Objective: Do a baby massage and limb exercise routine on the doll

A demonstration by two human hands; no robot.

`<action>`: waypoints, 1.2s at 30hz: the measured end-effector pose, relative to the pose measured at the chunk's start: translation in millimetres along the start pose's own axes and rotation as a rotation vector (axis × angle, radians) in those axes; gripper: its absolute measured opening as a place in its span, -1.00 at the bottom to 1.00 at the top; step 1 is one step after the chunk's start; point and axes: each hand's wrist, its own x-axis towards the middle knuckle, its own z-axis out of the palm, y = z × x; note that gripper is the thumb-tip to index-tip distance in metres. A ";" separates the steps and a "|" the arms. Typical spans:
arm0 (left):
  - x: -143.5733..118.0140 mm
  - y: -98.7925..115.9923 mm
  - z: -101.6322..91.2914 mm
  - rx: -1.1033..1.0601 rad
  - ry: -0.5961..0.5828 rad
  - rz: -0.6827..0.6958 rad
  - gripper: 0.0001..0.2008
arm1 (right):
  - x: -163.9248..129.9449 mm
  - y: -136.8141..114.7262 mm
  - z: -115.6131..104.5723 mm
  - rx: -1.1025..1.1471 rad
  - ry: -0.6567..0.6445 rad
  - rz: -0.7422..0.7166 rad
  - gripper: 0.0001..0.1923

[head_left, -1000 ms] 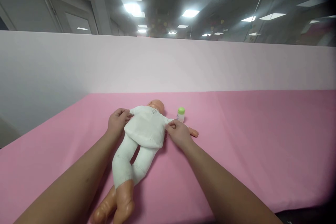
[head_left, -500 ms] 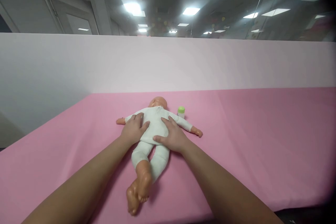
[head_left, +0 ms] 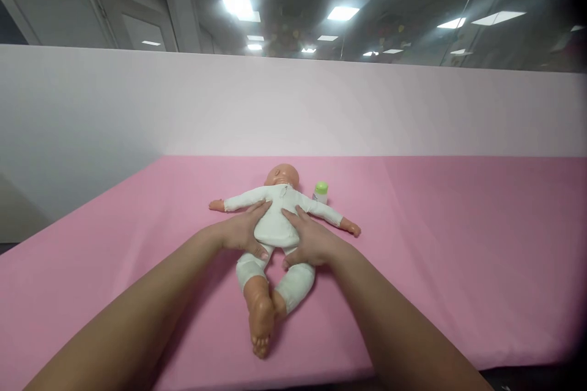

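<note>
A baby doll [head_left: 279, 220] in a white suit lies on its back on the pink table [head_left: 435, 244], arms spread, head pointing away from me, bare feet toward me. My left hand [head_left: 242, 233] grips the doll's left side at the waist. My right hand [head_left: 308, 241] grips the other side, thumb across the hip. Both hands wrap the torso, fingers partly under it. A small white bottle with a green cap [head_left: 321, 192] stands just behind the doll's outstretched arm, to the right of its head.
A pale pink partition wall [head_left: 367, 110] runs along the far edge of the table. The table's front edge lies close to me at the lower right. Ceiling lights and a door show above the partition.
The doll has been turned from face down onto its back and slid a little to the right. My hands have shifted from its arms to its waist.
</note>
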 end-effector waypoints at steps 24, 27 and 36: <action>3.3 27.2 9.2 -0.076 0.503 -0.020 -0.50 | 9.8 -3.2 -7.5 -0.172 0.164 -0.051 -0.76; 1.3 33.8 7.4 -0.031 0.566 -0.091 -0.45 | 9.9 -5.2 -7.5 -0.184 0.138 -0.050 -0.73; 6.9 41.0 18.4 0.199 0.731 0.142 -0.63 | 13.4 -4.6 -0.4 -0.237 0.325 -0.127 -0.49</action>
